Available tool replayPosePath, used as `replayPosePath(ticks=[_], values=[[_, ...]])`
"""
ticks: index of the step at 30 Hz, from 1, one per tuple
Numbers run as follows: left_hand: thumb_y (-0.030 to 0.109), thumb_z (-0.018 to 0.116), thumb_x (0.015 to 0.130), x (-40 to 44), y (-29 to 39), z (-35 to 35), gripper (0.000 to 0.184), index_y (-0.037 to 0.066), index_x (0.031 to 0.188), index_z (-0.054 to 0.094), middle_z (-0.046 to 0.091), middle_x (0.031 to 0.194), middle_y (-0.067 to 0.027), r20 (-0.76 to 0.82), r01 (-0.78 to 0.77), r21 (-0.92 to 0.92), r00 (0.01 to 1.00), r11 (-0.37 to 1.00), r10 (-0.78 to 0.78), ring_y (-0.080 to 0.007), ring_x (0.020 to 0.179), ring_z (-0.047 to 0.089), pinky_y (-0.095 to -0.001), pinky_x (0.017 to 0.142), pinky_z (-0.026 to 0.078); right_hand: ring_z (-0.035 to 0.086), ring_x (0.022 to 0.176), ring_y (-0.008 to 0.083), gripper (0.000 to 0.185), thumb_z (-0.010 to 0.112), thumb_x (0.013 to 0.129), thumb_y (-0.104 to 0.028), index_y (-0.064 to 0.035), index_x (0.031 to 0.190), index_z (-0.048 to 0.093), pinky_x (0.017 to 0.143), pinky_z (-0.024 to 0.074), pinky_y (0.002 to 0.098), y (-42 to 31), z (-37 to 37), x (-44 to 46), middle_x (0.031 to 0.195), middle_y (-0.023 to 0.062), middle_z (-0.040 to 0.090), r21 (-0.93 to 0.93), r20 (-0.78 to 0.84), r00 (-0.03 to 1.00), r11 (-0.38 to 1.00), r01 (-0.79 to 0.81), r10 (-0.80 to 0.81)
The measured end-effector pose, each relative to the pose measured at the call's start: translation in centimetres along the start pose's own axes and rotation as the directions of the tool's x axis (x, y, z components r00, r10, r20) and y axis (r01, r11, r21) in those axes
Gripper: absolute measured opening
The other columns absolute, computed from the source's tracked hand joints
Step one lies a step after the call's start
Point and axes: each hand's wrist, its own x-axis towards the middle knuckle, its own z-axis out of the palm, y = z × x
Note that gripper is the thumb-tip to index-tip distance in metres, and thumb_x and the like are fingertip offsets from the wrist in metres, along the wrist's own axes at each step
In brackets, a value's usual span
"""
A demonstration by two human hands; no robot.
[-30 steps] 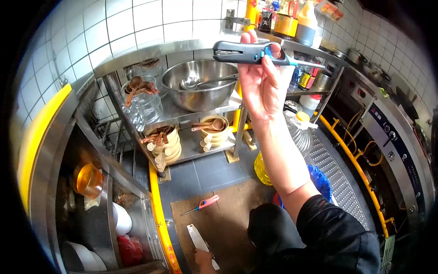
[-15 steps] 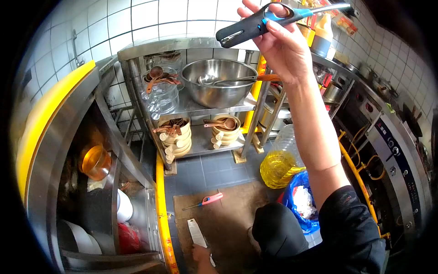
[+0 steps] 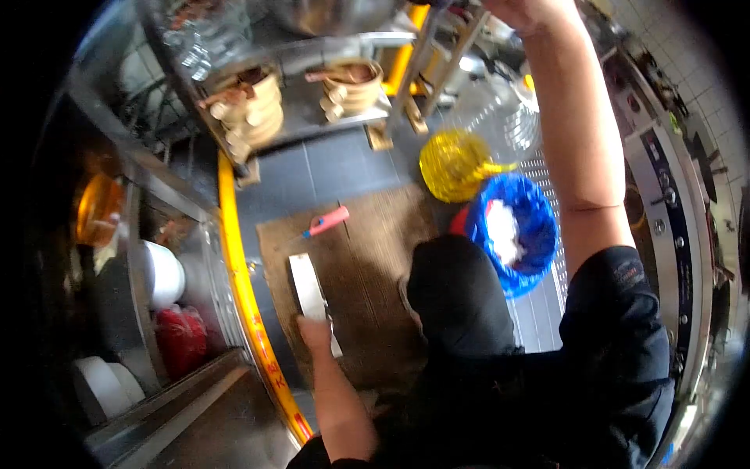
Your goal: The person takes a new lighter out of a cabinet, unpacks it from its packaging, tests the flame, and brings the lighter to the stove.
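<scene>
My left hand [image 3: 315, 332] is low on the brown mat [image 3: 375, 258], closed on a long, flat, pale piece [image 3: 307, 283]; blade or packaging, I cannot tell which. Just beyond it a pink lighter [image 3: 328, 221] with a thin nozzle lies on the mat. At the top edge my right hand [image 3: 535, 12] is raised and largely cut off, its fingers out of view. A dark sliver left of it fits the end of the black and blue gas lighter that it held in the earlier frame.
A bin with a blue bag [image 3: 539, 234] stands by my knee, beside a large bottle of yellow oil [image 3: 457, 164]. Ahead, a steel shelf [image 3: 301, 121] holds stacked pans [image 3: 254, 113]. A yellow-edged cabinet is left, a stove panel [image 3: 664, 187] right.
My view has tipped downward, so the raised right hand and gas lighter have slid mostly out at the top. My left hand stays on the pale flat piece and now shows more fully.
</scene>
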Motion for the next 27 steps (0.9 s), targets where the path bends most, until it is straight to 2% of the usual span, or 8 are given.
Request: replayPosePath(ticks=[3, 8, 10, 13, 14, 20, 22, 27], values=[[0.012, 0.083, 0.077, -2.1, 5.9, -2.1, 0.043, 0.0, 0.106, 0.053, 0.068, 0.106, -0.0214, -0.035, -0.17, -0.082, 0.985, 0.982, 0.168, -0.0396, 0.099, 0.067, -0.0447, 0.088, 0.052, 0.07, 0.083, 0.0221, 0.034, 0.061, 0.102, -0.029, -0.0031, 0.124, 0.055, 0.076, 0.0597, 0.0307, 0.8, 1.5, -5.2, 0.1, 0.0123, 0.07, -0.328, -0.089, 0.937, 0.878, -0.349, 0.339], [0.011, 0.08, 0.085, -1.2, 16.1, -1.2, 0.038, 0.001, 0.111, 0.055, 0.066, 0.102, -0.0093, -0.198, -0.509, -0.517, 0.854, 0.688, 0.482, -0.0192, 0.094, 0.064, -0.0349, 0.09, 0.051, 0.066, 0.066, 0.0103, 0.043, 0.059, 0.1, -0.049, -0.0067, 0.102, 0.064, 0.061, 0.0561, 0.0261, 5.6, 4.2, -14.2, 0.083, 0.004, 0.067, -0.083, -0.108, 0.841, 0.838, -0.54, 0.531], [0.006, 0.076, 0.088, -0.5, 22.2, 0.0, 0.046, 0.001, 0.128, 0.053, 0.063, 0.114, -0.0078, -0.18, -0.47, -0.812, 0.766, 0.345, 0.618, -0.0151, 0.088, 0.065, -0.0303, 0.079, 0.055, 0.066, 0.066, 0.01, 0.035, 0.063, 0.1, -0.04, -0.0052, 0.096, 0.062, 0.06, 0.0559, 0.0264, 4.6, 6.7, -16.3, 0.081, 0.0048, 0.066, 0.139, -0.015, 0.747, 0.741, -0.657, 0.665], [0.022, 0.071, 0.093, -7.2, 33.5, -2.5, 0.024, 0.005, 0.106, 0.059, 0.063, 0.089, -0.0068, 0.037, -0.154, -0.951, 0.806, 0.269, 0.591, -0.0189, 0.08, 0.064, -0.0343, 0.075, 0.053, 0.064, 0.07, 0.0074, 0.027, 0.064, 0.1, -0.031, -0.0042, 0.103, 0.062, 0.062, 0.0544, 0.0238, 3.3, 9.9, -18.6, 0.085, 0.0031, 0.066, 0.337, 0.155, 0.716, 0.645, -0.686, 0.68], [0.028, 0.067, 0.098, -11.2, 36.6, -2.7, 0.034, 0.007, 0.12, 0.054, 0.06, 0.098, -0.006, -0.175, -0.453, -0.837, 0.753, 0.307, 0.634, -0.0197, 0.08, 0.063, -0.0344, 0.069, 0.054, 0.063, 0.07, 0.0069, 0.026, 0.063, 0.101, -0.028, -0.0034, 0.108, 0.062, 0.063, 0.0538, 0.0228, 3.4, 10.5, -19.2, 0.086, 0.0031, 0.066, 0.362, 0.207, 0.744, 0.656, -0.662, 0.636], [0.028, 0.06, 0.102, -16.3, 42.2, 2.4, 0.029, 0.009, 0.12, 0.049, 0.054, 0.096, -0.0037, 0.294, 0.055, -0.949, 0.505, 0.309, 0.812, -0.0176, 0.08, 0.059, -0.0331, 0.07, 0.052, 0.065, 0.074, 0.0103, 0.032, 0.054, 0.106, -0.024, -0.0003, 0.127, 0.055, 0.066, 0.0547, 0.0235, 4.2, 10.3, -19.7, 0.097, 0.007, 0.066, 0.594, 0.047, 0.771, 0.603, -0.533, 0.635], [0.026, 0.057, 0.103, -15.5, 42.0, 5.4, 0.024, 0.008, 0.117, 0.049, 0.054, 0.09, -0.0034, 0.339, 0.097, -0.936, 0.514, 0.339, 0.788, -0.0176, 0.076, 0.059, -0.0324, 0.066, 0.052, 0.062, 0.067, 0.0171, 0.051, 0.049, 0.105, -0.044, 0.0014, 0.128, 0.053, 0.057, 0.0519, 0.0269, 5.1, 9.7, -19.3, 0.098, 0.0156, 0.062, 0.414, -0.019, 0.729, 0.669, -0.618, 0.685], [0.022, 0.049, 0.106, -10.5, 36.4, 6.0, 0.016, 0.006, 0.11, 0.052, 0.056, 0.077, -0.0028, 0.299, 0.078, -0.938, 0.673, 0.337, 0.677, -0.0175, 0.064, 0.061, -0.0306, 0.057, 0.052, 0.057, 0.061, 0.009, 0.044, 0.048, 0.106, -0.04, 0.0001, 0.121, 0.059, 0.05, 0.0466, 0.0197, 8.8, 7.9, -18.9, 0.091, 0.0086, 0.064, 0.331, 0.06, 0.617, 0.568, -0.754, 0.784]])
